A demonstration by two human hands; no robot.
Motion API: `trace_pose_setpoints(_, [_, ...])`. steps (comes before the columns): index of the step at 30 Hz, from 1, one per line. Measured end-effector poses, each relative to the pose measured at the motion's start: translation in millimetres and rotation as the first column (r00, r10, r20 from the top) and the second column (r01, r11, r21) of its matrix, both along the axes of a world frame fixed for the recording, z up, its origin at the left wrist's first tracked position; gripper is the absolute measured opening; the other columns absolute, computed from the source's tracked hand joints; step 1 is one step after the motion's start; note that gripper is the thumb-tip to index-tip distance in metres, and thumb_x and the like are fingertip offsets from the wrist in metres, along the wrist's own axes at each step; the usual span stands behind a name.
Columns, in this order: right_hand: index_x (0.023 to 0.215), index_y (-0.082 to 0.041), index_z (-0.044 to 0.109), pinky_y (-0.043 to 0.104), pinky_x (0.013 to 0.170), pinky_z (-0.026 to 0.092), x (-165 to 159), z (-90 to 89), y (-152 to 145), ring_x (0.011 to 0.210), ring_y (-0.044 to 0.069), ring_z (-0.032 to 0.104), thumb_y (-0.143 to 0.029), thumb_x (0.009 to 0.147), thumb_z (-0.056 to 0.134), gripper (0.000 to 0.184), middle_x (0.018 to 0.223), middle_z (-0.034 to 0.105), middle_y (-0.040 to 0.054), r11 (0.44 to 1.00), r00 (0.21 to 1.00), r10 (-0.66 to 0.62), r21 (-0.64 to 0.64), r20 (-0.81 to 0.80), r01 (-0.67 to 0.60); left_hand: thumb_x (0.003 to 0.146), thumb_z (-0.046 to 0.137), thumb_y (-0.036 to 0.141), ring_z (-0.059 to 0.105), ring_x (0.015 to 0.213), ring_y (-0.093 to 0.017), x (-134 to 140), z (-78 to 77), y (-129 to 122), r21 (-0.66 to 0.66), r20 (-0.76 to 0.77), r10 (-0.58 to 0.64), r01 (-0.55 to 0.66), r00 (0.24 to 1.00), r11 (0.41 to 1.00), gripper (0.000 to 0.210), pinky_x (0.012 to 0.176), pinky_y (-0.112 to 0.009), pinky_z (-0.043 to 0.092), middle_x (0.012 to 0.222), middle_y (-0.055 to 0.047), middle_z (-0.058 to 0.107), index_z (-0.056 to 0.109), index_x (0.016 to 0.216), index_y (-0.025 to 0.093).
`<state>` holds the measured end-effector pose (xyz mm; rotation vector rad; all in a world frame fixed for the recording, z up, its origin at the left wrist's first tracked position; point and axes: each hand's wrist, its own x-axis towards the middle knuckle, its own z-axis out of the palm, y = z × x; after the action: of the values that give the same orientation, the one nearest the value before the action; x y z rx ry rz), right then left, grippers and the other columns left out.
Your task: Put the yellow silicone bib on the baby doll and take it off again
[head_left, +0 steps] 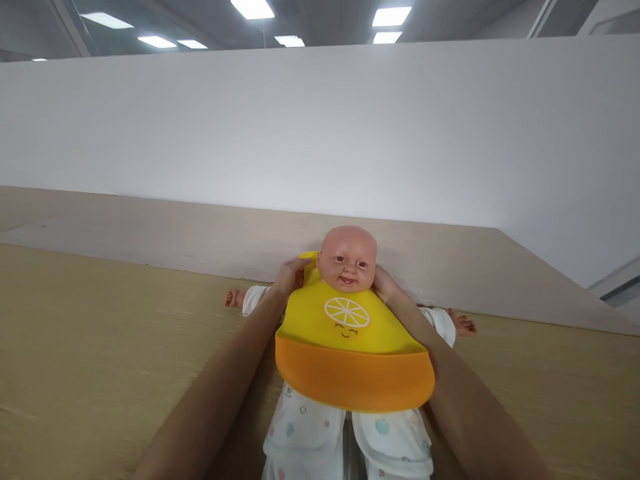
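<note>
A baby doll [348,247] lies on its back with its arms spread, dressed in a white outfit [305,427] with coloured dots. Over its chest lies a yellow bib [310,313] with a lemon-slice print and an orange catch pocket [355,380]. My left hand [291,275] is closed on the bib's neck strap beside the doll's head. On the other side, my right hand [385,285] sits against the doll's neck, its fingers mostly hidden behind the head. Whether it grips the strap there does not show.
The doll rests on a tan surface [125,320]. Behind its head runs a paler beige ledge [200,230], and beyond that stands a white wall [300,133]. Ceiling lights [253,8] show above the wall.
</note>
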<state>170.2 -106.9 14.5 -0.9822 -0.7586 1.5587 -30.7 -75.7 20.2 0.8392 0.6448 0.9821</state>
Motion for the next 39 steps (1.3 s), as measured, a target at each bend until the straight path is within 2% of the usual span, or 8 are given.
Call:
trace_pose_setpoints(3, [0.094, -0.021, 0.070, 0.040, 0.084, 0.052, 0, 2.0, 0, 0.093, 0.027, 0.066, -0.034, 0.070, 0.062, 0.029, 0.081, 0.074, 0.0057, 1.000, 0.999, 0.008, -0.009, 0.031, -0.007, 0.064, 0.074, 0.026, 0.051, 0.048, -0.010, 1, -0.6, -1, 0.013, -0.064, 0.127, -0.126, 0.990, 0.992, 0.018, 0.049, -0.024, 0.037, 0.048, 0.003, 0.055, 0.060, 0.062, 0.015])
trace_pose_setpoints(7, [0.094, -0.022, 0.071, 0.042, 0.088, 0.051, -1, 5.7, -3, 0.097, 0.029, 0.065, -0.037, 0.067, 0.064, 0.031, 0.084, 0.074, 0.0061, 0.999, 0.999, 0.030, -0.030, 0.029, -0.029, 0.061, 0.077, 0.033, 0.043, 0.042, -0.007, 2, -3.2, 1, 0.037, -0.132, 0.172, -0.168, 0.976, 0.985, 0.026, 0.043, -0.022, 0.028, 0.047, 0.006, 0.051, 0.057, 0.060, 0.016])
trace_pose_setpoints(10, [0.093, -0.023, 0.071, 0.042, 0.087, 0.051, -1, 5.8, -3, 0.097, 0.030, 0.065, -0.038, 0.066, 0.064, 0.031, 0.084, 0.074, 0.0053, 0.998, 0.998, 0.049, -0.027, 0.026, -0.048, 0.065, 0.073, 0.030, 0.033, 0.036, -0.005, 2, -0.8, 2, 0.054, -0.244, 0.210, -0.203, 0.947, 0.978, 0.029, 0.040, -0.022, 0.019, 0.040, 0.008, 0.041, 0.050, 0.052, 0.017])
trace_pose_setpoints(15, [0.092, -0.023, 0.071, 0.042, 0.085, 0.051, 3, -0.7, 1, 0.095, 0.030, 0.065, -0.039, 0.065, 0.066, 0.032, 0.085, 0.074, 0.0048, 0.996, 0.994, 0.093, 0.014, 0.058, -0.094, 0.073, 0.066, 0.027, 0.029, 0.034, -0.005, 3, 10.3, -1, 0.020, -0.348, 0.208, -0.215, 0.914, 0.976, 0.036, 0.039, -0.024, 0.015, 0.035, 0.007, 0.038, 0.045, 0.046, 0.018])
trace_pose_setpoints(21, [0.091, -0.021, 0.071, 0.041, 0.083, 0.052, 9, -8.7, 6, 0.093, 0.029, 0.066, -0.039, 0.065, 0.065, 0.032, 0.085, 0.074, 0.0052, 0.994, 0.993, 0.099, 0.049, 0.058, -0.101, 0.067, 0.075, 0.028, 0.029, 0.033, -0.004, 2, 11.0, -1, 0.018, -0.344, 0.169, -0.174, 0.924, 0.985, 0.040, 0.038, -0.023, 0.014, 0.034, 0.007, 0.038, 0.043, 0.044, 0.018])
trace_pose_setpoints(24, [0.093, -0.020, 0.072, 0.040, 0.082, 0.052, 10, -10.7, 7, 0.091, 0.029, 0.066, -0.038, 0.067, 0.063, 0.032, 0.084, 0.074, 0.0053, 0.994, 0.994, 0.102, 0.036, 0.046, -0.103, 0.066, 0.076, 0.027, 0.030, 0.034, -0.004, 1, 8.8, -2, 0.013, -0.297, 0.152, -0.155, 0.943, 0.988, 0.038, 0.038, -0.021, 0.017, 0.035, 0.007, 0.039, 0.045, 0.046, 0.017])
trace_pose_setpoints(30, [0.092, -0.019, 0.072, 0.041, 0.082, 0.052, 9, -10.7, 6, 0.090, 0.029, 0.067, -0.036, 0.067, 0.063, 0.031, 0.083, 0.074, 0.0069, 0.992, 0.991, 0.109, 0.053, 0.083, -0.114, 0.062, 0.079, 0.024, 0.047, 0.041, -0.009, -3, 3.8, -2, -0.046, -0.127, 0.019, -0.025, 0.992, 0.999, 0.021, 0.047, -0.022, 0.039, 0.044, 0.004, 0.053, 0.061, 0.062, 0.015])
trace_pose_setpoints(39, [0.091, -0.023, 0.072, 0.041, 0.083, 0.052, 5, -4.3, 2, 0.088, 0.029, 0.067, -0.038, 0.066, 0.063, 0.031, 0.078, 0.074, 0.0042, 0.998, 0.994, 0.033, 0.047, 0.103, -0.038, 0.071, 0.072, 0.017, 0.055, 0.044, -0.013, -9, -0.1, 4, -0.129, -0.166, -0.069, 0.047, 0.984, 0.991, 0.008, 0.049, -0.025, 0.045, 0.050, -0.001, 0.062, 0.066, 0.071, 0.012])
